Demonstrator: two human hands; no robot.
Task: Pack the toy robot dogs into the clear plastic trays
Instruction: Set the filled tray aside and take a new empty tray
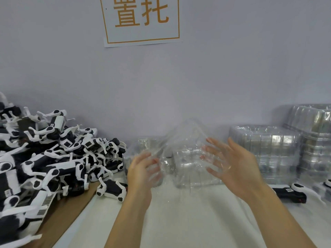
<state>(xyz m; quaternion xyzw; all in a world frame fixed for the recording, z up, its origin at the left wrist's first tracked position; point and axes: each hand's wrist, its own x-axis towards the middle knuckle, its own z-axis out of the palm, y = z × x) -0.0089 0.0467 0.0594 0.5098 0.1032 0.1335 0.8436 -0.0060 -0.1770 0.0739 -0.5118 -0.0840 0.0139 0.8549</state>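
Note:
A clear plastic tray (pixel 188 140) is tilted up above the white table (pixel 188 221), between my two hands. My left hand (pixel 141 170) grips its left edge with curled fingers, partly blurred behind the plastic. My right hand (pixel 234 163) is at the tray's right side with fingers spread and straight, the fingertips touching the plastic. A large heap of black-and-white toy robot dogs (pixel 53 158) lies at the left. One dog (pixel 112 189) lies apart at the heap's near edge. Another dog (pixel 290 192) lies at the right.
Stacks of clear plastic trays (pixel 268 145) stand at the right against the wall, with a taller stack (pixel 315 133) behind them. More clear trays (pixel 193 169) sit under the lifted one. A brown cardboard sheet (pixel 71 208) lies under the heap. A paper sign (pixel 143 20) hangs on the wall.

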